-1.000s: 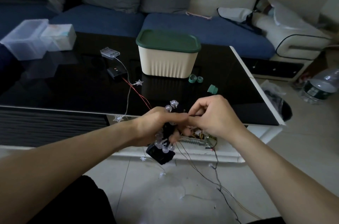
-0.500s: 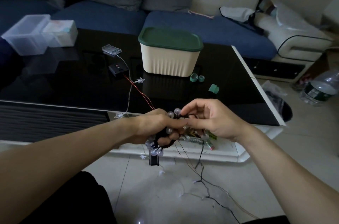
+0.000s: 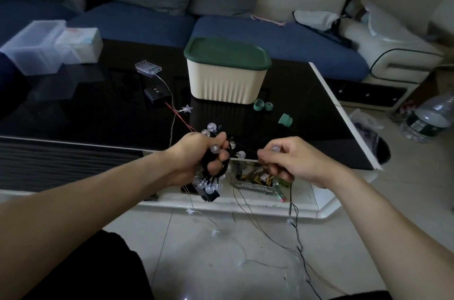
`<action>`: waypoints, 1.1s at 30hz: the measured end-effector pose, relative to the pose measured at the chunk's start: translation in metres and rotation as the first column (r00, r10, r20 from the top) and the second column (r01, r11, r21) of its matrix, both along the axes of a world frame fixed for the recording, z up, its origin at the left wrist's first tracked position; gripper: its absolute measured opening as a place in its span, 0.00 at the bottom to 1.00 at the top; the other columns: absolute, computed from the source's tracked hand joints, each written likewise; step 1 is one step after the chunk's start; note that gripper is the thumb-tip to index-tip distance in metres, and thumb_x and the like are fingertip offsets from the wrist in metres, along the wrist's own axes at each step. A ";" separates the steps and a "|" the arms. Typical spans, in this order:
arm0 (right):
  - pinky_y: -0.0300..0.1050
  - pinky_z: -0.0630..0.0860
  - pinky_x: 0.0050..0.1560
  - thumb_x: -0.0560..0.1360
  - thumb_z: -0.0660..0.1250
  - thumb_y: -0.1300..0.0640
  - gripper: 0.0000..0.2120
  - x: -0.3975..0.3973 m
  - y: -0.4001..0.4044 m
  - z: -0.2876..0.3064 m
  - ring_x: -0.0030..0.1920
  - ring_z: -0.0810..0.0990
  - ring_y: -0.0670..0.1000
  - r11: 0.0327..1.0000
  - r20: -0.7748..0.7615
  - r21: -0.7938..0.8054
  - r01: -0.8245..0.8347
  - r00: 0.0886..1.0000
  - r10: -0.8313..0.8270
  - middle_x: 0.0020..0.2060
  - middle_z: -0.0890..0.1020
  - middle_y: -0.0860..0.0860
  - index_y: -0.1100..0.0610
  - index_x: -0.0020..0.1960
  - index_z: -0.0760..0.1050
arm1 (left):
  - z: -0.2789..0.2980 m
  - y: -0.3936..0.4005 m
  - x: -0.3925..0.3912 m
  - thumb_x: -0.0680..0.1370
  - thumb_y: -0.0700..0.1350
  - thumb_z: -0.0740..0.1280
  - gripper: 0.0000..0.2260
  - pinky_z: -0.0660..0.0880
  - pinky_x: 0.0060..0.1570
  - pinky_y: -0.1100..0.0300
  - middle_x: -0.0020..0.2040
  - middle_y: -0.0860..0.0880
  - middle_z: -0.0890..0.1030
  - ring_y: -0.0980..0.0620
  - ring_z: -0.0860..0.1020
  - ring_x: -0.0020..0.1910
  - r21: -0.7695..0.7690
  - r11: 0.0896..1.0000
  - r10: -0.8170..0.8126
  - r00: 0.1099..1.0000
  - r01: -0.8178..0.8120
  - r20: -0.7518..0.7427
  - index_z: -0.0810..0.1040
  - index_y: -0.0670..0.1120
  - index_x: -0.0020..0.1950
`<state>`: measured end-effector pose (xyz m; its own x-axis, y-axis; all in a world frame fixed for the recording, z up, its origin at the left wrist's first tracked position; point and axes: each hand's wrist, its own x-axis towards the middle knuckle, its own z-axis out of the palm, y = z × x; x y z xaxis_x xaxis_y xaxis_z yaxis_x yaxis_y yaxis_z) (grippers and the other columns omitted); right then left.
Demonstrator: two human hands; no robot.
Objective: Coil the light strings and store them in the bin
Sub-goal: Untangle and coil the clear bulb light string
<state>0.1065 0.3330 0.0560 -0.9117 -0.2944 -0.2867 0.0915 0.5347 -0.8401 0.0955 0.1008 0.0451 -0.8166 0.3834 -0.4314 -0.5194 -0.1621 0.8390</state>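
Observation:
My left hand (image 3: 196, 157) grips a coiled bundle of black-wired light string with round clear bulbs (image 3: 211, 181); a black battery box hangs under the bundle. My right hand (image 3: 292, 162) pinches the same string's wire a short way to the right, and the loose end trails from it down to the floor (image 3: 298, 245). The cream bin with a green lid (image 3: 227, 71) stands shut on the black table, beyond both hands. A second string with star lights (image 3: 187, 109) runs from two battery boxes (image 3: 157, 95) on the table over its front edge.
Clear plastic boxes (image 3: 49, 46) sit at the table's far left. Green tape rolls (image 3: 262, 105) and a green cap (image 3: 285, 119) lie right of the bin. A tray of small items (image 3: 258, 180) sits on the table's lower shelf. A water bottle (image 3: 427, 120) stands on the floor at right.
My hands have drawn apart: the right hand moved right along the wire, while the left turned the bundle and holds it a little higher.

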 end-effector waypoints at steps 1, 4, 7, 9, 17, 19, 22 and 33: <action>0.38 0.70 0.29 0.80 0.68 0.49 0.12 -0.001 -0.001 0.000 0.26 0.73 0.46 1.000 -0.022 0.012 0.013 1.000 -0.013 0.30 0.79 0.51 0.57 0.46 0.81 | 0.000 0.001 0.000 0.83 0.45 0.59 0.13 0.64 0.21 0.65 0.31 0.46 0.70 0.54 0.64 0.21 0.012 1.000 0.012 1.000 -0.012 0.007 0.69 0.43 0.40; 0.39 0.70 0.29 0.80 0.66 0.46 0.16 -0.001 -0.007 -0.004 0.26 0.74 0.46 0.997 -0.034 0.054 0.050 0.998 -0.049 0.29 0.80 0.50 0.59 0.48 0.81 | 0.004 0.004 0.000 0.84 0.45 0.58 0.13 0.65 0.21 0.65 0.31 0.47 0.70 0.53 0.65 0.22 0.087 0.994 0.068 0.997 -0.070 0.030 0.69 0.44 0.40; 0.40 0.72 0.30 0.83 0.58 0.42 0.23 0.003 -0.021 -0.013 0.26 0.76 0.47 0.990 0.042 0.132 0.043 0.998 -0.049 0.28 0.80 0.50 0.59 0.46 0.79 | 0.007 0.002 -0.005 0.84 0.44 0.57 0.14 0.67 0.22 0.65 0.31 0.48 0.71 0.53 0.66 0.23 0.145 0.976 0.160 0.986 -0.165 0.048 0.68 0.45 0.38; 0.41 0.73 0.33 0.85 0.53 0.42 0.25 0.008 -0.031 -0.021 0.28 0.77 0.48 0.976 0.117 0.214 -0.030 0.993 0.005 0.30 0.80 0.50 0.58 0.43 0.78 | 0.006 -0.001 -0.010 0.84 0.42 0.57 0.16 0.67 0.21 0.66 0.31 0.48 0.71 0.54 0.66 0.22 0.119 0.957 0.262 0.964 -0.266 0.048 0.68 0.46 0.36; 0.42 0.66 0.35 0.85 0.51 0.46 0.14 0.018 -0.059 -0.026 0.36 0.72 0.44 0.862 -0.012 0.475 -0.174 0.979 0.204 0.39 0.73 0.47 0.52 0.49 0.70 | -0.001 -0.013 -0.025 0.85 0.43 0.55 0.15 0.69 0.24 0.65 0.32 0.49 0.76 0.55 0.71 0.23 0.097 0.848 0.520 0.854 -0.520 0.024 0.69 0.46 0.38; 0.37 0.65 0.35 0.85 0.55 0.50 0.14 0.021 -0.067 -0.013 0.36 0.74 0.39 0.875 -0.047 0.412 -0.256 0.953 0.301 0.37 0.74 0.42 0.52 0.48 0.76 | -0.001 -0.014 -0.026 0.86 0.46 0.53 0.17 0.68 0.24 0.66 0.31 0.49 0.72 0.55 0.71 0.23 0.190 0.830 0.521 0.850 -0.525 0.072 0.67 0.46 0.37; 0.31 0.67 0.37 0.84 0.57 0.54 0.14 0.027 -0.080 -0.001 0.36 0.75 0.34 0.863 -0.053 0.369 -0.346 0.919 0.391 0.38 0.79 0.42 0.53 0.48 0.81 | 0.004 -0.008 -0.021 0.86 0.47 0.54 0.15 0.78 0.29 0.62 0.34 0.44 0.81 0.49 0.81 0.28 0.120 0.804 0.581 0.812 -0.583 0.052 0.69 0.43 0.42; 0.37 0.73 0.51 0.85 0.56 0.51 0.16 0.034 -0.083 0.000 0.54 0.78 0.46 0.837 -0.049 0.390 -0.384 0.899 0.435 0.54 0.80 0.46 0.54 0.51 0.81 | 0.003 0.002 0.005 0.80 0.56 0.64 0.20 0.79 0.50 0.56 0.48 0.42 0.83 0.47 0.82 0.48 -0.015 0.995 -0.098 0.992 0.099 0.084 0.69 0.45 0.33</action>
<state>0.1404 0.2498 0.0562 -0.7669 -0.5482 -0.3338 -0.3001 0.7660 -0.5685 0.1001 0.1024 0.0480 -0.7366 0.4510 -0.5039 -0.5996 -0.0910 0.7951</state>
